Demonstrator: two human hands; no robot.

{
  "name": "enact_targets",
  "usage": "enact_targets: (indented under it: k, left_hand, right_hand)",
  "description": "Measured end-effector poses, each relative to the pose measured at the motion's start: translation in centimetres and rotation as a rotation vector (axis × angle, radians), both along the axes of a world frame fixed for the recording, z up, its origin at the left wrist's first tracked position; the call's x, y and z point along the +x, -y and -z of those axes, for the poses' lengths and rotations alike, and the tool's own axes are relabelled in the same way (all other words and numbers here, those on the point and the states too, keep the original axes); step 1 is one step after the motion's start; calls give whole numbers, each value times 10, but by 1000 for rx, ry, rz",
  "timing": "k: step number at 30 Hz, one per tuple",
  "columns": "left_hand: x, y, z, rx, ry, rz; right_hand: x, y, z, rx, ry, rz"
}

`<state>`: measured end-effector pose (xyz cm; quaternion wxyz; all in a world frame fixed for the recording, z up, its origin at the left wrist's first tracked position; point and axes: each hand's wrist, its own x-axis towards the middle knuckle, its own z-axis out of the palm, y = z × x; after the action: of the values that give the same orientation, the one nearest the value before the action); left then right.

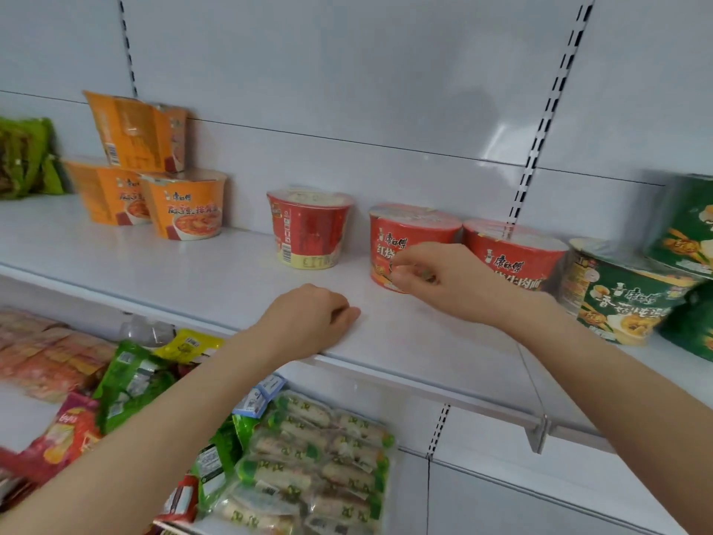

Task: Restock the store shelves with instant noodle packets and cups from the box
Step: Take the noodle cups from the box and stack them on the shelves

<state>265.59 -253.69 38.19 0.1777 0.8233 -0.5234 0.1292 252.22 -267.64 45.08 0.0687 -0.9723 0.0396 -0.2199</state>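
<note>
So the big white shelf (pixel 193 272) runs across the whole view, with the noodle stuff lined up along the back of it. The lower shelf underneath holds a heap of snack packets (pixel 316 457), mostly green and clear wrappers, plus some red and pink ones off to the left.

On the far right of the top shelf are the green bowls (pixel 625 299), stacked at least two high and partly cut off by the edge. Far left has some green packets (pixel 23 156), and just beside them are three orange bowls (pixel 185 206): two on the shelf, and one on top of them lying tipped on its side.

In the middle are two red bowls standing upright and touching each other, the left red bowl (pixel 409 229) and the right red bowl (pixel 517 252). A narrower red cup (pixel 308 229) stands by itself a bit to their left, with a gap between.

The right hand (pixel 440 279) is directly in front of the left red bowl and covers its lower front. The fingers are curled in and the tips are bunched against the thumb, right at the wrapper. It's too blurry to say if it's actually pinching the wrap or just touching it, can't tell.

The left hand (pixel 312 314) is down on the bare shelf near the front edge, well apart from the cup and bowls. It's a knuckles-up fist with the fingers tucked under and nothing in it.
</note>
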Motion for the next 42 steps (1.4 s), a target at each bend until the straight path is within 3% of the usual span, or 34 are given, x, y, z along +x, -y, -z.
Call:
enact_targets:
  k: [7, 14, 19, 24, 28, 33, 42]
  left_hand:
    - [26, -10, -6, 52, 48, 68]
    - [123, -60, -17, 68, 108, 74]
    - [175, -81, -10, 94, 64, 142]
    - [186, -84, 2, 46, -96, 216]
    - [186, -83, 3, 43, -74, 229]
    - [188, -85, 4, 25, -93, 223]
    - [189, -86, 5, -3, -138, 225]
  right_hand:
    - [88, -28, -35, -65, 95, 30]
    - [159, -50, -40, -88, 82, 191]
    - [188, -58, -33, -38, 54, 369]
    - [209, -66, -26, 44, 11, 500]
    - [227, -74, -25, -35, -10, 574]
    - [233, -77, -26, -134, -78, 543]
    - [206, -65, -36, -61, -192, 364]
